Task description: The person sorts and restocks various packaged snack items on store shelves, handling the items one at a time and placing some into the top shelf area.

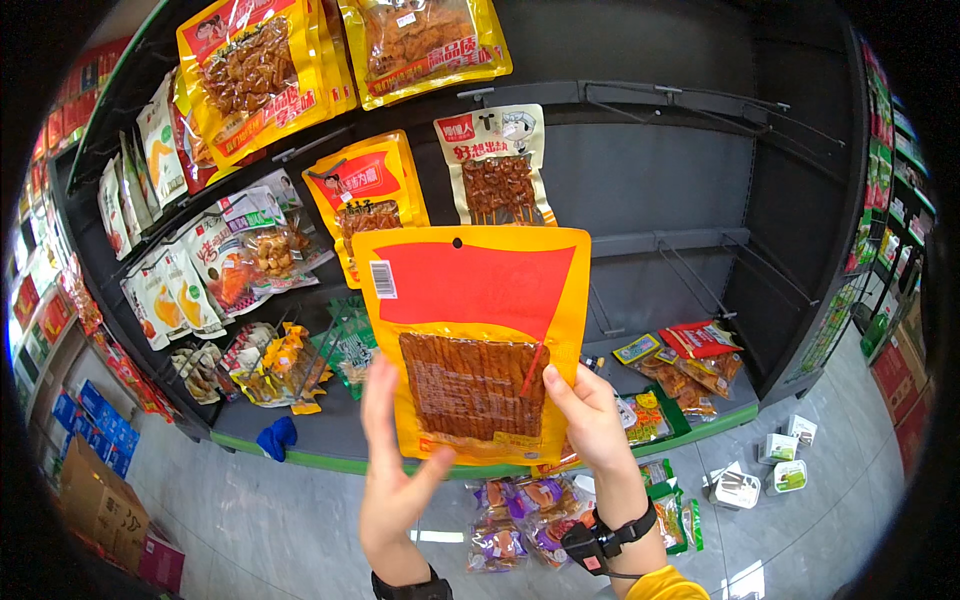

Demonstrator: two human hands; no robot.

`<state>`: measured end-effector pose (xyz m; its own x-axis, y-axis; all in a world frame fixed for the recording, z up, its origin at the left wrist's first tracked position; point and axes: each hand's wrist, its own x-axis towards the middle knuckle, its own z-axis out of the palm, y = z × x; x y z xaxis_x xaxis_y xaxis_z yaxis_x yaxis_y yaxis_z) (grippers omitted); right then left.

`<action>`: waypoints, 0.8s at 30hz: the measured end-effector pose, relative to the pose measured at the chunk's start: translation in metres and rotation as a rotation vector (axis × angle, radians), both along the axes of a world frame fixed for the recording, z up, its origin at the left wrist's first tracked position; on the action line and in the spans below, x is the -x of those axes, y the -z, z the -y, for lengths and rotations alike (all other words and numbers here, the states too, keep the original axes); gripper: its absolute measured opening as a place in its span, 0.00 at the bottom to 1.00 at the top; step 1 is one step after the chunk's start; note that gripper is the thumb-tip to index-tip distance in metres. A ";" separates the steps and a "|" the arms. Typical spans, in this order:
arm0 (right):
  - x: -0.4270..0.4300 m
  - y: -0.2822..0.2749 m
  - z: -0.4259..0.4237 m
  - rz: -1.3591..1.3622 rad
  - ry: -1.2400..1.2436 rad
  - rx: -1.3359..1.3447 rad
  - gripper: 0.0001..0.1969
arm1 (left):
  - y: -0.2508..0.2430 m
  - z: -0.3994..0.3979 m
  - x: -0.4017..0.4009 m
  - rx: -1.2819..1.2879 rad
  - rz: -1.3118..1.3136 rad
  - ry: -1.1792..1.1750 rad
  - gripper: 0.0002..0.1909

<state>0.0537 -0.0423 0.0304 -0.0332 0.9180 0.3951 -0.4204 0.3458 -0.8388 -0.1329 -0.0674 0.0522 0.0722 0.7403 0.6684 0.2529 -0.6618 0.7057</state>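
Observation:
A yellow and red snack packet [472, 277] faces me, with brown strips of food behind its clear window and a round hang hole at the top. My right hand [592, 412] grips its lower right edge, thumb on the front. Beside the lower left edge is my left hand [394, 465], slightly blurred, with fingers and thumb apart; whether it touches the packet is not clear. Behind the packet, similar yellow packets [360, 180] and a cream packet of skewered food [499, 165] hang on the dark shelf rack.
Bare hooks [697, 277] jut from the back panel [667, 172] at right. Loose packets [682, 367] lie on the bottom shelf [337, 446], along with a blue cloth-like item [277, 437]. Bagged snacks [517, 525] and small tubs [735, 487] sit on the tiled floor. A cardboard box [101, 502] stands left.

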 end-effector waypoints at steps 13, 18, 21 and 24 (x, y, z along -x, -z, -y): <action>0.028 -0.031 0.038 0.204 -0.344 -0.387 0.19 | 0.002 0.025 -0.023 0.109 0.241 0.403 0.56; 0.029 -0.034 0.033 0.397 -0.218 -0.542 0.17 | -0.003 0.026 -0.019 0.164 0.769 0.262 0.24; 0.018 -0.027 0.024 0.336 -0.054 -0.463 0.14 | -0.006 0.015 -0.010 0.154 0.876 0.240 0.18; 0.003 -0.023 0.014 0.489 0.334 -0.484 0.17 | 0.002 0.006 0.005 0.187 0.817 0.183 0.18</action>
